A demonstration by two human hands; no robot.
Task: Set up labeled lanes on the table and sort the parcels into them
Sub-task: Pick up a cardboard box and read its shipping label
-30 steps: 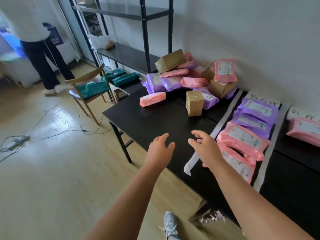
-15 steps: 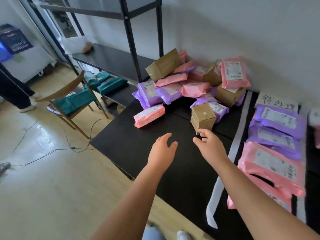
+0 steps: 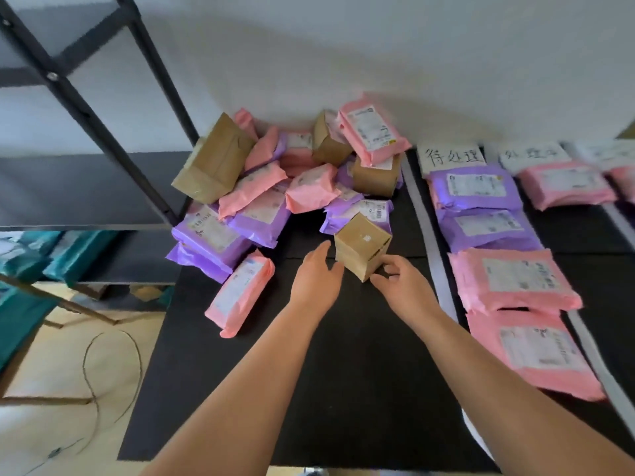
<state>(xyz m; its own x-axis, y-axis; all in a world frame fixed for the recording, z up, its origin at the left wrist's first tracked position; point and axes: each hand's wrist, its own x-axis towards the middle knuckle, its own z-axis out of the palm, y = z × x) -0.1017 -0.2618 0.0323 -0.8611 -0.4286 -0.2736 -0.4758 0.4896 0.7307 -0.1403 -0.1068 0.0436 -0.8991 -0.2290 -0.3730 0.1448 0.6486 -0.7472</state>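
Note:
A small brown cardboard box [image 3: 362, 247] stands on the black table [image 3: 343, 372] in front of a heap of pink, purple and brown parcels [image 3: 275, 190]. My left hand [image 3: 316, 280] lies with straight fingers against the box's left side. My right hand [image 3: 402, 286] touches its lower right corner with loosely curled fingers and thumb. To the right, white tape strips [image 3: 429, 228] mark lanes headed by handwritten labels [image 3: 453, 158]. The first lane holds purple parcels [image 3: 477, 190] and pink parcels [image 3: 508, 280]. The lane beyond it holds a pink parcel [image 3: 563, 185].
A loose pink parcel [image 3: 240, 293] lies at the table's left edge. A black metal shelf rack [image 3: 103, 132] stands to the left, with teal parcels [image 3: 51, 255] low beside it. A cable [image 3: 113, 372] loops on the wooden floor. The wall is right behind the heap.
I have stepped closer and the view has tilted down onto the table. Both hands have moved forward from mid-air until they reach the small brown box.

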